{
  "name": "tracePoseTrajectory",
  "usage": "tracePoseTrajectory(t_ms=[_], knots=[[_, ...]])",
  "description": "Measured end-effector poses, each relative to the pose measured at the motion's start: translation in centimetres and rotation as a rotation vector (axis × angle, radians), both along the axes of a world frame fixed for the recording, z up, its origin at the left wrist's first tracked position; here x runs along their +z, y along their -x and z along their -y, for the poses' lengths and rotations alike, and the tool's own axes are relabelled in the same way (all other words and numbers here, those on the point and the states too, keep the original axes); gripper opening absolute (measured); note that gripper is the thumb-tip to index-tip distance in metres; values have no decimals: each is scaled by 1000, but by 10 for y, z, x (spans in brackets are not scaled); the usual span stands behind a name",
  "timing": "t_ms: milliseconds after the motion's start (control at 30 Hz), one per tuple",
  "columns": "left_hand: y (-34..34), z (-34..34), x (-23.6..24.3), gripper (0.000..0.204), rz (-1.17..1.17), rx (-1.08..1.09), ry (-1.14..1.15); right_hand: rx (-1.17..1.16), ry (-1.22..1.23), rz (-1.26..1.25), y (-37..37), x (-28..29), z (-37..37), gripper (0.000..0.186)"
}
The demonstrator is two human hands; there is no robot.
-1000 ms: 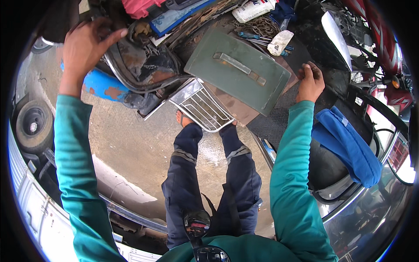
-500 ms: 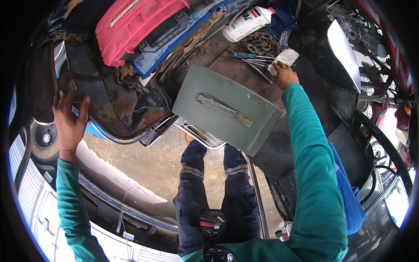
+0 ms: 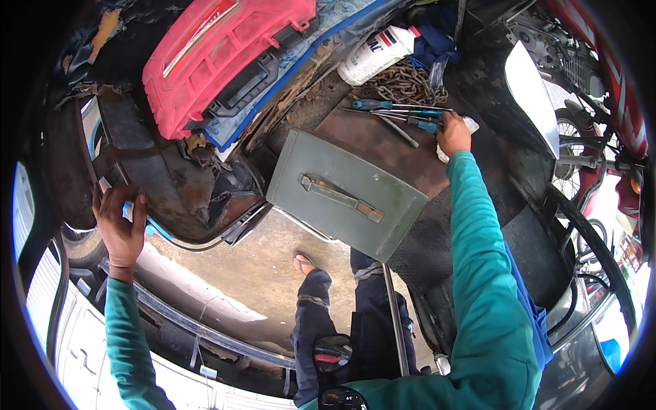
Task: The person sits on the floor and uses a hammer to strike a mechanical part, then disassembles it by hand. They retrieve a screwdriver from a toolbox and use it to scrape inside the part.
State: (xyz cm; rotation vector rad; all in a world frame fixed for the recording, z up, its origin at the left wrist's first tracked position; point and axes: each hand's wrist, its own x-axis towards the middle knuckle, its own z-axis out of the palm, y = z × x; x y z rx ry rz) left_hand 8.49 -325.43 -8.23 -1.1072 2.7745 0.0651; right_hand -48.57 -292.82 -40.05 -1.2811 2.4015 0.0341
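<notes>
My right hand (image 3: 453,135) is closed over a crumpled white rag (image 3: 471,125), which shows on both sides of it. Its fingertips are close to the blue handle (image 3: 424,125) of a tool; whether they touch it is hidden. Several screwdrivers, one with a blue handle (image 3: 372,104), and a metal rod (image 3: 399,130) lie beside them on a rusty brown panel. At the left, my left hand (image 3: 121,229) is open, fingers apart and a little bent, by the edge of a dark, worn metal body. Between my arms stands a grey-green metal box (image 3: 345,195) with a folded handle on its lid.
Beyond the box lie a white bottle (image 3: 376,56), a rusty chain (image 3: 403,83) and a red tool case (image 3: 222,58) on a blue-edged sheet. A metal bar (image 3: 398,318) rises near my legs. A red motorcycle (image 3: 622,89) stands at the far right.
My right hand has come slightly nearer with the rag, uncovering the tool handles. My left hand stays open. The view has shifted, and one foot now shows on the ground.
</notes>
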Motion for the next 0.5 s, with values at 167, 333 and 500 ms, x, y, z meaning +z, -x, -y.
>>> tracePoseTrajectory(t_ms=[167, 333, 500], knots=[[0, 3, 0, 18, 10, -13, -14, 297, 39, 82, -25, -48, 57, 22], [-2, 2, 2, 17, -7, 6, -20, 261, -209, -3, -35, -67, 81, 32], [-4, 0, 3, 17, -24, 21, -17, 315, -208, -32, -28, -46, 75, 37]])
